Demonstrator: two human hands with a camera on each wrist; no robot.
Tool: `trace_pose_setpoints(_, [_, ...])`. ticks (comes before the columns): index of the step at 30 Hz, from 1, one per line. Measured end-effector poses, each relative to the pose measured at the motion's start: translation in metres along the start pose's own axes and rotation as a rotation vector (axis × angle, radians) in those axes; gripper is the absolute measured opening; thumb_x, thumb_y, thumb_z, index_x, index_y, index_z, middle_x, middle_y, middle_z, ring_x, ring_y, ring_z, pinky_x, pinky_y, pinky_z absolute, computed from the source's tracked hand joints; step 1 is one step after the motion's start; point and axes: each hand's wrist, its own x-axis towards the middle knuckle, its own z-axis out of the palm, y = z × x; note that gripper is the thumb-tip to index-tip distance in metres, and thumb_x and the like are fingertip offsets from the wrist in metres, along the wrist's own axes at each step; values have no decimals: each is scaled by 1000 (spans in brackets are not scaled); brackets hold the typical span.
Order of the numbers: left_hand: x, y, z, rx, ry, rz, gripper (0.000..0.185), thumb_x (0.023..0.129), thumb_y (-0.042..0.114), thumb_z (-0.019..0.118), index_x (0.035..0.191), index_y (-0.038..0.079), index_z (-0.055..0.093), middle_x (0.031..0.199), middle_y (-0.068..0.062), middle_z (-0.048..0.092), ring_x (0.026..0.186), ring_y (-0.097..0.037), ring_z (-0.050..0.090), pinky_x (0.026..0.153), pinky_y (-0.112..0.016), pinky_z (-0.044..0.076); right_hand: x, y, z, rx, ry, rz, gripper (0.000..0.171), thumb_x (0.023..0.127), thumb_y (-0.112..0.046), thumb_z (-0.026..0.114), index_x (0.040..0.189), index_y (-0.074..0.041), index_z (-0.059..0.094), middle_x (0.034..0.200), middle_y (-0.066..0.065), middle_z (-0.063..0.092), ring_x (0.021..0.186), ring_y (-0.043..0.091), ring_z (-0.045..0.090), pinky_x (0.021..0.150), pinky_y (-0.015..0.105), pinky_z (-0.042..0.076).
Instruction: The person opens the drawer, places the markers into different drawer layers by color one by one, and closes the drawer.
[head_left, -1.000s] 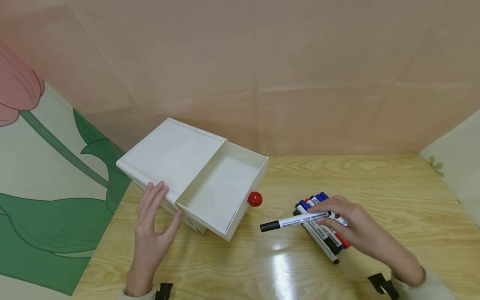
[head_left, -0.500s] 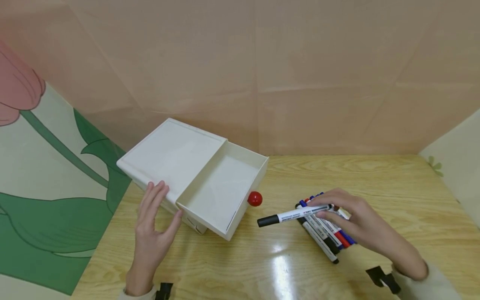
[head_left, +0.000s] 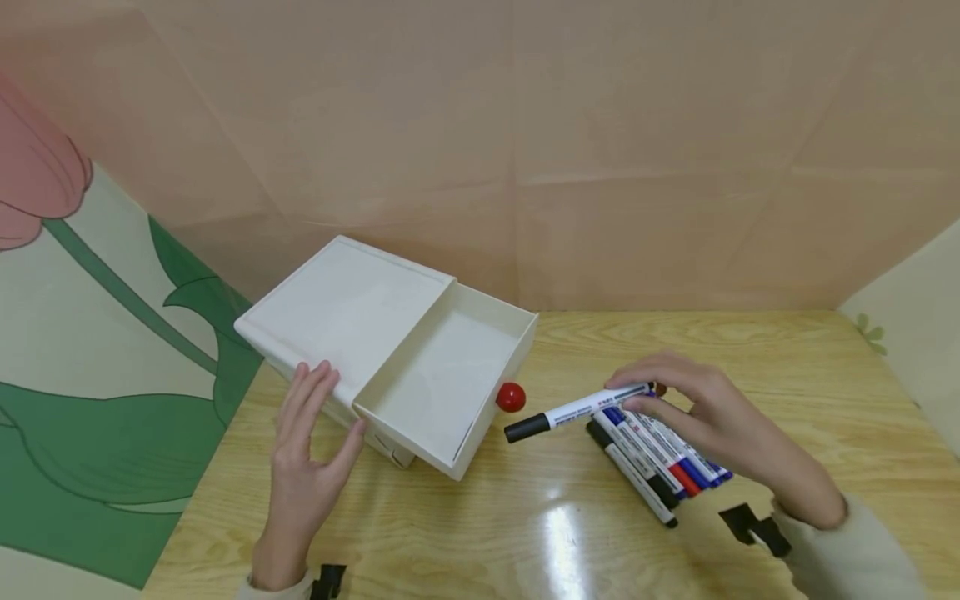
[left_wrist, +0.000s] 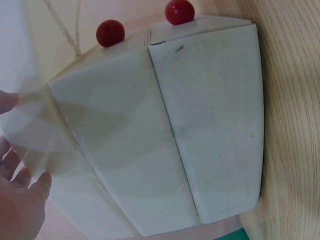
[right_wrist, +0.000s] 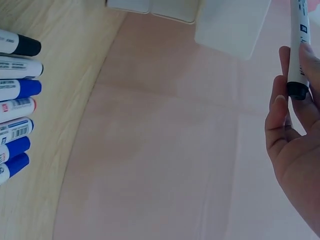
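Note:
My right hand (head_left: pixel 712 421) pinches a white whiteboard marker (head_left: pixel 581 409) with a black cap, between thumb and fingers. The capped end points left toward the red knob (head_left: pixel 512 397) of a pulled-out drawer (head_left: pixel 442 375). That drawer belongs to a white box (head_left: pixel 348 308), and its inside shows bare. Fairly straight fingers of my left hand (head_left: pixel 303 471) rest along the box's near side, the thumb by the drawer's corner. Below the held marker, several markers (head_left: pixel 656 458) with black, blue and red caps lie side by side on the table.
The wooden table (head_left: pixel 795 375) ends at a tan sheet (head_left: pixel 675 167) hanging behind. A second red knob (left_wrist: pixel 180 11) on a lower drawer shows in the left wrist view. On the left is a wall panel painted with a plant (head_left: pixel 112 450).
My right hand has moved up and slightly left with the marker, away from the row, uncovering more of the other markers. My left hand and the box stay put.

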Motion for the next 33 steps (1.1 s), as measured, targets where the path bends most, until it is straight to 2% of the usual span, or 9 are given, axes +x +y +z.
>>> trace_pose_setpoints(2, [0,1,0,-9,-7,-15,60,96,42,61,134,-4,57,142,-24,53,148,-32,33,128,-34,23,4,0,-1,5,-1,3,46,76,12,73,115,-12,70,110,-1,72,104,0,63,88,10,52])
trace_pose_setpoints(7, [0,2,0,-22,-20,-47,60,95,42,61,134,-4,57,144,-22,52,149,-30,32,128,-34,23,12,0,-2,22,1,6,42,78,11,73,113,-12,70,108,-2,72,92,1,60,74,13,50])
trace_pose_setpoints(13, [0,1,1,-10,-3,-4,59,96,40,62,135,-4,56,142,-25,53,147,-34,33,127,-34,23,21,-2,-1,34,10,31,45,76,15,72,113,-12,71,108,-5,72,85,2,57,66,15,47])
trace_pose_setpoints(18, [-1,-1,0,-4,-2,3,57,94,35,64,136,-4,56,143,-25,52,147,-35,33,127,-34,24,32,-4,0,43,2,44,43,78,13,72,112,-12,71,105,-4,71,86,2,58,65,16,47])
trace_pose_setpoints(24, [-2,-1,-1,2,-5,1,58,95,37,63,136,-3,55,143,-25,52,147,-35,33,127,-34,24,44,-5,3,53,-13,34,40,81,11,72,113,-13,71,106,-2,72,87,3,57,64,16,46])
trace_pose_setpoints(28, [-2,0,-1,2,-1,4,58,96,39,61,136,-4,56,142,-25,53,147,-35,33,127,-34,24,53,-4,6,76,-20,7,40,81,12,71,113,-11,70,104,-2,71,85,4,56,69,16,48])
trace_pose_setpoints(33, [-2,0,-1,8,-1,4,59,96,40,61,136,-4,56,142,-25,53,147,-34,34,127,-33,24,61,-3,9,72,-42,18,37,82,7,72,112,-14,70,103,-5,71,85,5,55,73,15,49])
